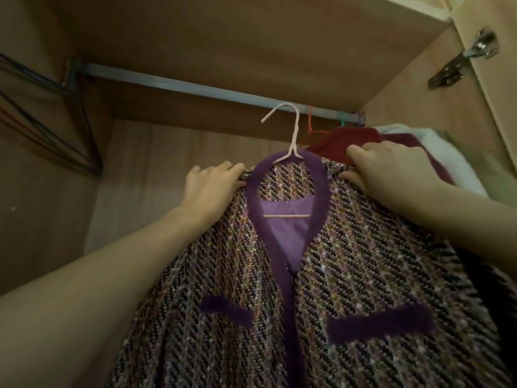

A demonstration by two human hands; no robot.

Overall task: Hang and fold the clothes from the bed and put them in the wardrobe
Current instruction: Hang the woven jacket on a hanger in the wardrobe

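Tweed jacket (pixel 349 275), purple-trimmed; on pink hanger (pixel 293 135).

both hands (pixel 212 183) (pixel 389 169) hold tweed jacket (pixel 279 275) shoulders.

Two bare forearms are seen coming in from the lower corners, no sleeve reaching either wrist. The left hand (pixel 210 184) is shown uncovered, with no ring, watch or band made out on it. The right hand (pixel 391 172) is likewise bare, nothing worn at the wrist. The fingers (pixel 363 152) are seen ungloved; nails cannot be made out.
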